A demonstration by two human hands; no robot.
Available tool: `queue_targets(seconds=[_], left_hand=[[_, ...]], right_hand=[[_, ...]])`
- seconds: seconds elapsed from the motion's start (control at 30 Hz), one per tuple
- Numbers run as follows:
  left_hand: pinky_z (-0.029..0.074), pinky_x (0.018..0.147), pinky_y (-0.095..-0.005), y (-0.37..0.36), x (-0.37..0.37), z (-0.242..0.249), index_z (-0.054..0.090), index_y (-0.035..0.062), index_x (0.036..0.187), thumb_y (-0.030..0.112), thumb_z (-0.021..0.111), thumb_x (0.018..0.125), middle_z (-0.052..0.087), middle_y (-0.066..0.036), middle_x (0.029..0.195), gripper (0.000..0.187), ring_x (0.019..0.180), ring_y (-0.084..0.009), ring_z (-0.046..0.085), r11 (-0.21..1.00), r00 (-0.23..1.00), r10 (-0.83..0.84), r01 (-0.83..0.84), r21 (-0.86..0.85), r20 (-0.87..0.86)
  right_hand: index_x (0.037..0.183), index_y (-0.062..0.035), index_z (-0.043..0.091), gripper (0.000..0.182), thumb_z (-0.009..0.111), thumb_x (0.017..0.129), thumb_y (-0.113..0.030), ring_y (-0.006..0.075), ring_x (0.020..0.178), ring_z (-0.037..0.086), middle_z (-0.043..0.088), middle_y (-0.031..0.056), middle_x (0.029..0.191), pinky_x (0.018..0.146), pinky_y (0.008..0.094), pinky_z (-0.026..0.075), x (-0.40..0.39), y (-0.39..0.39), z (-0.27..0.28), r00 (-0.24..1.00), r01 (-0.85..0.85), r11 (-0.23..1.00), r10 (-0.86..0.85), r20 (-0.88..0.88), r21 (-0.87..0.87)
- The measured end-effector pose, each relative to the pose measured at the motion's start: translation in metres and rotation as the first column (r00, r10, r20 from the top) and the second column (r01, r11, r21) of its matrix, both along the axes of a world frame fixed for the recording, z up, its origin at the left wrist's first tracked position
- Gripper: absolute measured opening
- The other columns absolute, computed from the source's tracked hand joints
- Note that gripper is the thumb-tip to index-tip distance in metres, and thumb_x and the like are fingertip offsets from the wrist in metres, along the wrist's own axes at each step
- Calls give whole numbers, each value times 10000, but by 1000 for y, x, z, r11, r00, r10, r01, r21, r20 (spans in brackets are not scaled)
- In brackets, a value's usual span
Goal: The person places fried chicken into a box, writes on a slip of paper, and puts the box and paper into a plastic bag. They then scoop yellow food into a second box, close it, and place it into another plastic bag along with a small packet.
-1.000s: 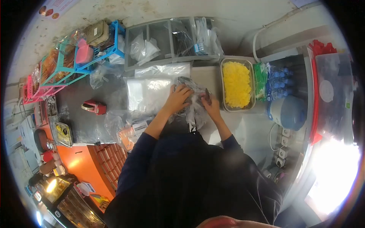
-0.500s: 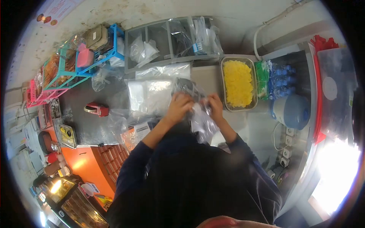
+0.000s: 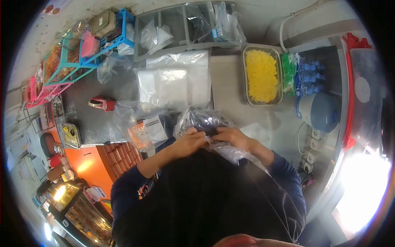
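Note:
A crinkled clear plastic bag [image 3: 202, 117] with something dark showing through it bulges just beyond my hands, close to my body. My left hand [image 3: 190, 143] pinches its near edge, thumb up and fingers bent. Against the same edge, my right hand [image 3: 235, 138] is closed with its fingers curled inward. More loose clear plastic hangs below the right hand toward my dark clothing. Whatever is inside the bag is too covered by glare and folds to name. Stacks of flat clear bags [image 3: 173, 88] lie on the counter just past the hands.
A metal tray of yellow food [image 3: 262, 76] stands at the right, beside bottled water [image 3: 310, 76] and a blue-white jug [image 3: 317, 112]. A grey divided bin [image 3: 173, 18] lines the back. Leftward are a red tape dispenser [image 3: 108, 103], coloured baskets [image 3: 61, 66] and an orange drawer cabinet [image 3: 88, 166].
Both hands have come nearer my body, bringing the plastic bag with them from the stacked bags. The bag now bulges beyond the fingers. The view has tilted slightly downward.

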State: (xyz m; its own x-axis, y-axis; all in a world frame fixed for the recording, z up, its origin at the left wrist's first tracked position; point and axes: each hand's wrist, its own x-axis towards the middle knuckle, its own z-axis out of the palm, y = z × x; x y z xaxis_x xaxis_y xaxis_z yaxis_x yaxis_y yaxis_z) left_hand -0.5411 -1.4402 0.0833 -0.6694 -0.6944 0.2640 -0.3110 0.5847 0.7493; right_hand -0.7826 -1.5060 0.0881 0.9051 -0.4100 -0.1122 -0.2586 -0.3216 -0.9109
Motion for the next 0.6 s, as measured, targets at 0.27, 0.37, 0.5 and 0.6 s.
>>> queue_targets(seconds=[0.27,0.37,0.5,0.6], left_hand=[[370,739,-335,-26,11,62,589,91,892,39,629,707,533,-29,810,196,844,-211,513,956,963,-223,186,227,150],[368,743,-350,-19,8,70,594,108,824,77,606,735,530,-6,802,94,854,-185,504,980,931,-195,196,28,307],[384,755,-366,-19,8,91,613,116,769,157,593,766,542,10,846,45,945,-145,518,944,853,-103,246,-220,511],[430,821,-406,-31,13,106,629,92,801,156,598,781,573,-17,951,73,1092,-130,505,908,923,-158,276,-315,351]], right_hand=[[1071,-58,661,402,737,713,-225,345,918,616,666,137,976,762,399,494,-10,-18,40,993,-122,992,122,2,25],[1054,-63,663,405,738,682,-206,322,891,627,673,112,974,740,399,497,-11,-15,57,977,-176,984,173,-122,-7],[961,-75,659,334,736,660,-198,293,878,624,664,89,947,678,413,485,-19,-17,85,952,-244,961,211,-220,-130],[934,-96,650,308,734,659,-207,266,915,608,649,62,976,667,408,473,-28,-20,105,940,-284,945,241,-242,-161]])
